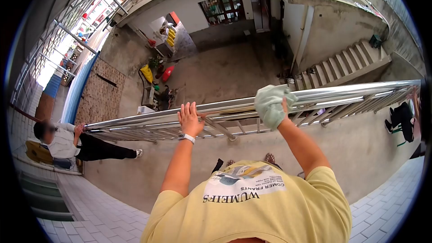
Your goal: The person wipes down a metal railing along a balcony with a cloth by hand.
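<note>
A pale green cloth (272, 105) is bunched over the top of the shiny metal railing (346, 93). My right hand (284, 110) grips it, with most of the fingers hidden behind its folds. To the left, my left hand (190, 119) rests at the top rail with its fingers stretched out and slightly apart, holding nothing. A white watch (186, 138) is on that wrist. Thin metal bars run below the top rail between my hands and beyond them.
A person (63, 141) in a white top touches the railing's left end. At the far right are dark clothing and a green stool (398, 130). Beyond the railing, a courtyard (220, 72) lies below, with concrete stairs (342, 65) on its right. Yellow sacks (171, 36) stand by a wall.
</note>
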Action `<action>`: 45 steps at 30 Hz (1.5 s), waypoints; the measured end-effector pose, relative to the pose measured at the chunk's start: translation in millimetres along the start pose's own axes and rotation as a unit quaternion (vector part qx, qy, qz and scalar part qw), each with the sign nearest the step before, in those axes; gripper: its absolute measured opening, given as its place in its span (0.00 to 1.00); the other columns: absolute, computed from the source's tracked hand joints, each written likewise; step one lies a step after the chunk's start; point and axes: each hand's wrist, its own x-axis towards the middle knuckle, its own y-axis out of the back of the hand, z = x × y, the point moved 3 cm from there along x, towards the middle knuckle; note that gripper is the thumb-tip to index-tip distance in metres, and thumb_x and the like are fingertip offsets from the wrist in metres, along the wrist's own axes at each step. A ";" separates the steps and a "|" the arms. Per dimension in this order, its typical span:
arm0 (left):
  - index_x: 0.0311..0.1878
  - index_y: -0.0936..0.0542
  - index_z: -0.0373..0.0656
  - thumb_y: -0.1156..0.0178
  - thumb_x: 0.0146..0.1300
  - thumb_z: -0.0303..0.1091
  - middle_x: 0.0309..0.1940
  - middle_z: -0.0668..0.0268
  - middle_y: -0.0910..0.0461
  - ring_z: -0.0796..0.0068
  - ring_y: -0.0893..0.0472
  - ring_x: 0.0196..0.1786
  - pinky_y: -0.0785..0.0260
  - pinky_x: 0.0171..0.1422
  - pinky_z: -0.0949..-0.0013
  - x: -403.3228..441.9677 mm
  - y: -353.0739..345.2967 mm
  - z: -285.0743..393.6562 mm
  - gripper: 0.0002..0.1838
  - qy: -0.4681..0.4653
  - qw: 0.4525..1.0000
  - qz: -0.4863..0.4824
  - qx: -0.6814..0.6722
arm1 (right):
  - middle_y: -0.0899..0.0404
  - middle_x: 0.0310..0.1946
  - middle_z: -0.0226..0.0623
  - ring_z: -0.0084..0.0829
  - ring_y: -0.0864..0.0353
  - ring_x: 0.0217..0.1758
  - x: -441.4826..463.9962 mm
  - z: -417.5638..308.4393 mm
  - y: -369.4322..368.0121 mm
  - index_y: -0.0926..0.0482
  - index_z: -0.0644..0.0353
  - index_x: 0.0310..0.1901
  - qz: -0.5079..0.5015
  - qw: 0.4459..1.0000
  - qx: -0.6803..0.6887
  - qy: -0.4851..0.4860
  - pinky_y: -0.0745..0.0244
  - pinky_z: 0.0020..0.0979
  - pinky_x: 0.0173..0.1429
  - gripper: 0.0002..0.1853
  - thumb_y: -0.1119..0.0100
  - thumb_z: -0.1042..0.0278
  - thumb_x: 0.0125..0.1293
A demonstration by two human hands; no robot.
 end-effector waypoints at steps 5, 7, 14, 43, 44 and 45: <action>0.70 0.43 0.49 0.28 0.45 0.41 0.69 0.58 0.43 0.50 0.49 0.74 0.58 0.75 0.42 0.4 0.3 2.1 0.49 0.003 1.000 0.004 -0.008 | 0.34 0.66 0.36 0.38 0.45 0.74 38.0 23.0 30.9 0.32 0.44 0.65 -0.143 0.716 -0.669 0.137 0.59 0.43 0.78 0.30 0.53 0.41 0.64; 0.70 0.42 0.49 0.28 0.47 0.41 0.70 0.58 0.42 0.51 0.49 0.75 0.58 0.76 0.44 -0.2 5.2 5.8 0.47 0.013 1.000 -0.010 -0.006 | 0.31 0.63 0.40 0.37 0.43 0.74 17.4 52.4 -27.6 0.27 0.48 0.60 -0.150 0.031 -0.976 0.156 0.60 0.40 0.77 0.31 0.42 0.46 0.54; 0.69 0.41 0.49 0.29 0.46 0.40 0.69 0.59 0.42 0.51 0.48 0.74 0.57 0.75 0.43 -0.4 -3.4 4.1 0.46 0.010 1.000 0.024 -0.017 | 0.19 0.34 0.37 0.38 0.20 0.43 25.2 123.0 -91.7 0.19 0.51 0.27 -0.201 0.040 -0.960 0.192 0.29 0.39 0.45 0.09 0.38 0.61 0.39; 0.68 0.37 0.48 0.32 0.50 0.36 0.69 0.57 0.40 0.51 0.44 0.73 0.56 0.75 0.44 -6.7 5.2 7.9 0.40 0.029 0.998 0.039 -0.039 | 0.26 0.25 0.37 0.44 0.24 0.31 -45.5 -7.0 -119.5 0.25 0.52 0.28 -0.215 0.125 -0.879 0.408 0.33 0.41 0.36 0.13 0.36 0.67 0.35; 0.68 0.37 0.46 0.33 0.50 0.36 0.69 0.55 0.40 0.50 0.45 0.74 0.56 0.75 0.44 -7.1 4.0 8.0 0.40 0.029 0.998 0.044 -0.041 | 0.24 0.28 0.36 0.43 0.23 0.33 -45.8 -8.9 -116.9 0.23 0.52 0.31 -0.201 0.116 -0.878 0.419 0.31 0.41 0.38 0.15 0.36 0.66 0.36; 0.68 0.37 0.46 0.33 0.50 0.36 0.69 0.55 0.40 0.50 0.45 0.74 0.56 0.75 0.44 -6.5 5.2 9.6 0.40 0.048 0.997 0.051 -0.043 | 0.22 0.30 0.36 0.43 0.22 0.36 -45.6 -8.1 -112.7 0.22 0.51 0.34 -0.196 0.109 -0.875 0.428 0.30 0.41 0.41 0.16 0.35 0.66 0.37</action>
